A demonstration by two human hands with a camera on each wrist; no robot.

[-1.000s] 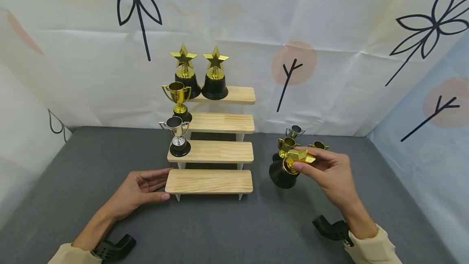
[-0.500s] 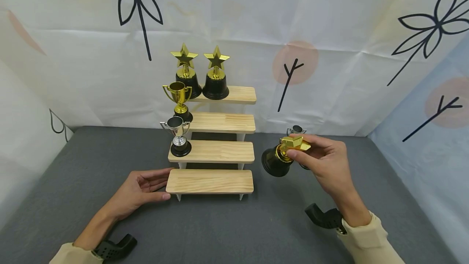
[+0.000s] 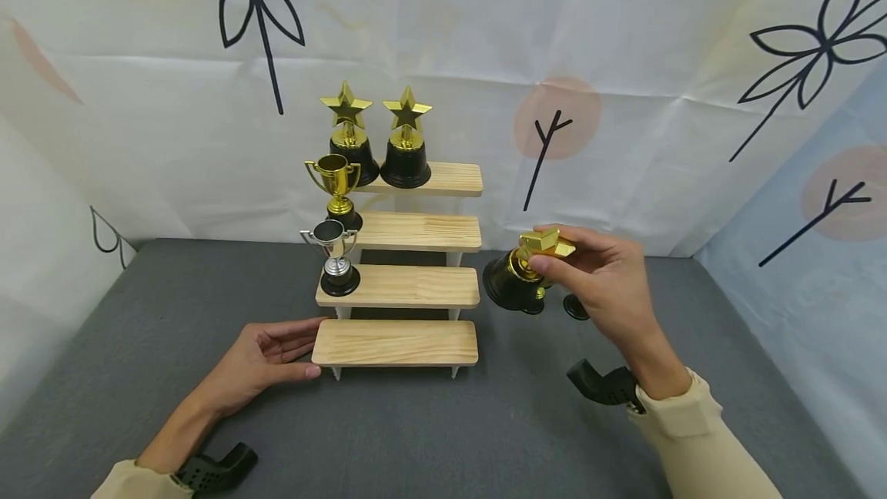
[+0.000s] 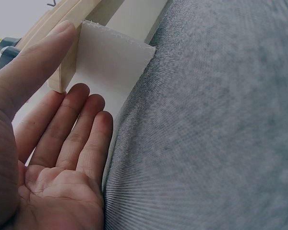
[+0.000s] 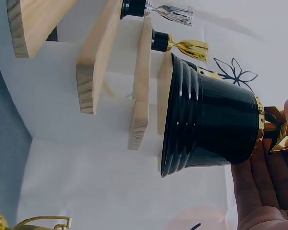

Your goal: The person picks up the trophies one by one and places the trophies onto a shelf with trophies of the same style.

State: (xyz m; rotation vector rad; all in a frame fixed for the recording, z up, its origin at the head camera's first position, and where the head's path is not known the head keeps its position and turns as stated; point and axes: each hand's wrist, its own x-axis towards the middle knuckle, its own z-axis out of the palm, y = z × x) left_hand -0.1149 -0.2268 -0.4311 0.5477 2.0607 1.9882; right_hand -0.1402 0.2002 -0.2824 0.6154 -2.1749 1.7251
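Be careful with the black-and-gold star trophy [image 3: 511,282], which hangs tilted at right of centre in the head view, its base toward the stepped stand [image 3: 395,343]. Your right hand [image 3: 604,277] pinches it only near the star, so I judge that the heavy-looking base could turn and the trophy could slip. If you carry it to the left too low, the wide base may knock the edge of a board. If it swings too far across, it may hit the silver cup [image 3: 336,249] or the gold cup [image 3: 338,185] at the stand's left side. Below your fingers, some dark trophy bases [image 3: 577,306] show, partly hidden; a dropping wrist could push them over.

About the pose: your right forearm enters from the lower right, and the thumb closes against the fingers around the gold part. Your left hand [image 3: 273,360], at lower left of centre, has nothing in its grasp; its fingers lie nearly straight beside the lowest board's end, and the thumb seems to touch the corner. If this hand pushes unevenly, the stand could slide on the grey table [image 3: 416,437].
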